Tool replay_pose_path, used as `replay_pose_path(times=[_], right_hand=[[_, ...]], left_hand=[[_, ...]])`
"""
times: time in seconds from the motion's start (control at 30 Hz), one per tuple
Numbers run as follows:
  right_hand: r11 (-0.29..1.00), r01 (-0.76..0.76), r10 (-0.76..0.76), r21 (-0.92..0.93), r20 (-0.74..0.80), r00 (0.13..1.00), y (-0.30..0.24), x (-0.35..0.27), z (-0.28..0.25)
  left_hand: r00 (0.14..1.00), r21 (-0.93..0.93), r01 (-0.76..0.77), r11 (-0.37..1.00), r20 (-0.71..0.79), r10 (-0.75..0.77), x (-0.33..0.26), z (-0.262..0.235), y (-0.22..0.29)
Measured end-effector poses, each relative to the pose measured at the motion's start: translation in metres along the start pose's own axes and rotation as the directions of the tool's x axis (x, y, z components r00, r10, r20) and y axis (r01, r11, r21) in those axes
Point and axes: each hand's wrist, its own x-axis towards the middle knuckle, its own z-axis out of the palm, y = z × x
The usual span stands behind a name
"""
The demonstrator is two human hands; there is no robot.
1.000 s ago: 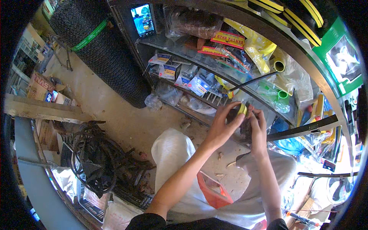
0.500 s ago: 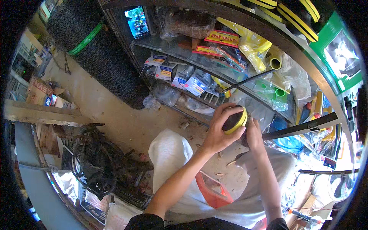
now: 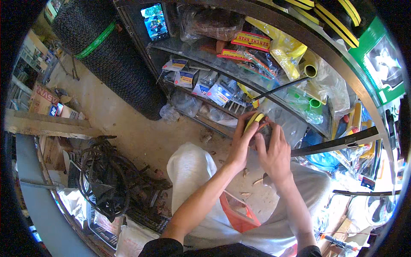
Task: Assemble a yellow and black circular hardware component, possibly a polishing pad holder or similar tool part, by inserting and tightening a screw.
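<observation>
My left hand (image 3: 240, 143) grips the left side of a round, dark object with a yellow rim (image 3: 256, 122), held up in front of the shelves. My right hand (image 3: 274, 152) presses its fingers onto the object's dark face from the right. Both forearms rise from the lower edge over my knees in pale trousers (image 3: 192, 167). What the object is exactly, I cannot tell, as the hands cover most of it.
Glass shelves (image 3: 222, 68) hold packets and bagged goods. A big roll of black wire mesh (image 3: 115, 55) leans at the left. A lit phone (image 3: 155, 20) stands on top. Tangled black cables (image 3: 107, 180) and an orange holder (image 3: 239, 212) lie on the floor.
The yellow-rimmed object has turned in my hands; my left hand now wraps its edge and my right fingers have moved onto its face.
</observation>
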Motion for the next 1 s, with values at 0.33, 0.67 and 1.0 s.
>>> replay_pose_path(times=[0.33, 0.67, 1.0], right_hand=[[0.777, -0.385, 0.285, 0.498, 0.267, 0.921, 0.013, 0.001, -0.008], [0.897, 0.326, -0.253, -0.298, 0.256, 0.933, 0.005, -0.001, -0.029], [0.885, 0.440, -0.427, -0.156, 0.111, 0.898, 0.025, 0.013, -0.031]], left_hand=[[0.974, 0.235, -0.222, 0.946, 0.101, 0.203, -0.004, 0.008, -0.001], [0.954, -0.362, 0.276, 0.890, -0.012, -0.300, 0.000, 0.010, 0.011], [0.935, -0.294, 0.352, 0.889, 0.068, -0.347, -0.003, 0.013, 0.009]])
